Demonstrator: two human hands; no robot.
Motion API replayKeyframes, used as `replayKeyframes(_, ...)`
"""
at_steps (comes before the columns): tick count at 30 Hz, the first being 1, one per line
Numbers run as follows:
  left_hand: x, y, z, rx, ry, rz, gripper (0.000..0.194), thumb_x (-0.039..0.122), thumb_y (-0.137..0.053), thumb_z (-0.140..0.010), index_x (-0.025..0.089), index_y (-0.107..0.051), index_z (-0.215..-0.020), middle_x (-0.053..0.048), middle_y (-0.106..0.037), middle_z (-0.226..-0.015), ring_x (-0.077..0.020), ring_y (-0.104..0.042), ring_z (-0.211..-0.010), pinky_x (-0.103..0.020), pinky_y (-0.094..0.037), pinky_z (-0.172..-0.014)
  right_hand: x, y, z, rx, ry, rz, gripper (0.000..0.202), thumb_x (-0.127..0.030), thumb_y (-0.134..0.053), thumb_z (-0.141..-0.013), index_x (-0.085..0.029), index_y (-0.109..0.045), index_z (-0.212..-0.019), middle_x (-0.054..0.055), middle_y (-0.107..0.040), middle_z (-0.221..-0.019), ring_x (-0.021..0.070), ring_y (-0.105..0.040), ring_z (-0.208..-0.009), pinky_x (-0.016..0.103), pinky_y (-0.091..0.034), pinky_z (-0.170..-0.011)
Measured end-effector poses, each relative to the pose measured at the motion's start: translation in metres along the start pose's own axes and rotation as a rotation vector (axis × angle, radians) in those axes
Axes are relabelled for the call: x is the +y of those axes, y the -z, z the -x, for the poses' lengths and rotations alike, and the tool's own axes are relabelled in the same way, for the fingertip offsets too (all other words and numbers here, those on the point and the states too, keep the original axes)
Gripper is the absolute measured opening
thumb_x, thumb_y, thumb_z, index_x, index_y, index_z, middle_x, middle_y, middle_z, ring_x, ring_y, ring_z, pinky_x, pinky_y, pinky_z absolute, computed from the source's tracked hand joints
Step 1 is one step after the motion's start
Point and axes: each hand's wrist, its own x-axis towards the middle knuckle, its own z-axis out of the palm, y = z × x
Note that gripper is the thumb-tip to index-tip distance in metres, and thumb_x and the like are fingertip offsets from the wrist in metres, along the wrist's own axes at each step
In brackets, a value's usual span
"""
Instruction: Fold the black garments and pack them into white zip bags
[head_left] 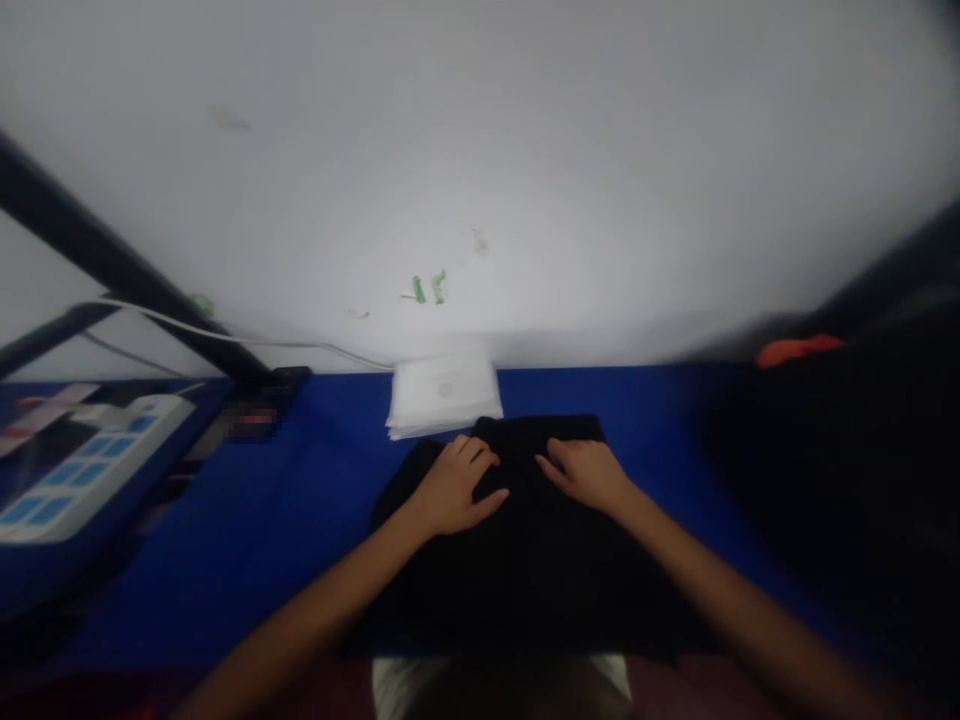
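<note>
A black garment [540, 570] with a waistband-like top edge is spread over a blue surface in front of me; its dark folds are hard to make out, so I cannot tell its exact kind. My left hand [459, 487] lies on its upper left part, palm down, thumb stretched away from the fingers. On the upper right part rests my right hand [589, 472], its thumb and index finger apart and pointing inward, the other fingers partly hidden. Neither hand visibly grips the cloth.
White papers [444, 390] lie stacked against the wall, just beyond the garment. A power strip [94, 470] with blue sockets is at left, near a dark metal post [135, 265] and white cable [225, 338]. A large dark shape with an orange item [799, 350] stands right.
</note>
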Motion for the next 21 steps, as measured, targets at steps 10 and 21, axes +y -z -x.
replayKeyframes(10, -0.010, 0.000, 0.000, 0.040, 0.003, 0.152, 0.023, 0.040, -0.056, -0.092, 0.021, -0.059, -0.103, -0.005, -0.060, -0.106, -0.0226, -0.051, -0.101, -0.040, -0.042, -0.095, 0.008, 0.003, 0.000, 0.020, -0.020, -0.221, 0.034, -0.045, -0.042, -0.097, -0.021, -0.054, -0.078, 0.002, -0.067, -0.071, 0.0165, -0.062, -0.064, 0.026, -0.027, -0.056)
replayKeyframes(21, -0.009, 0.002, -0.001, 0.038, 0.018, 0.178, 0.021, 0.040, -0.057, -0.091, 0.022, -0.060, -0.102, -0.005, -0.060, -0.105, -0.0237, -0.052, -0.101, -0.042, -0.043, -0.093, 0.011, 0.000, 0.001, 0.032, -0.018, -0.285, 0.031, -0.044, -0.046, -0.095, -0.021, -0.054, -0.075, 0.001, -0.067, -0.069, 0.0162, -0.060, -0.062, 0.026, -0.029, -0.056)
